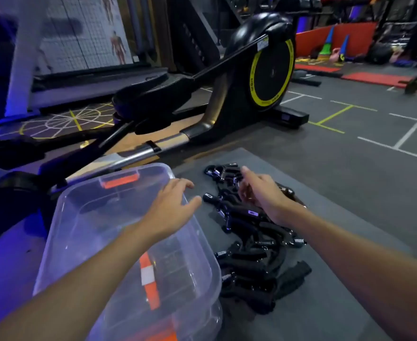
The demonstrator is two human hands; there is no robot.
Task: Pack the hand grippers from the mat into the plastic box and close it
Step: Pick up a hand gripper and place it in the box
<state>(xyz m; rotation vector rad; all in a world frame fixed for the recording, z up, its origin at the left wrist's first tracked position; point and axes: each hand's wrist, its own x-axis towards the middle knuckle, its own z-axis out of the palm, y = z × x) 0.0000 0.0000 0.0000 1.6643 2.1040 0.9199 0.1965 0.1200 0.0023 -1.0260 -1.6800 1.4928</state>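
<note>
The clear plastic box (212, 316) stands at the left edge of the grey mat (337, 242) with its lid (92, 217) lying on top. Dim dark shapes show through it, but what they are cannot be told. The left hand (170, 207) rests on the lid, fingers spread. The black hand grippers (251, 244) lie heaped on the mat just beside the box. The right hand (264, 195) hovers over them, fingers loosely apart. An elliptical trainer (271, 72) stands behind; the lettering on its yellow ring is unreadable.

Bare forearms (84, 276); bare left hand (170, 207), bare right hand (264, 195).
</note>
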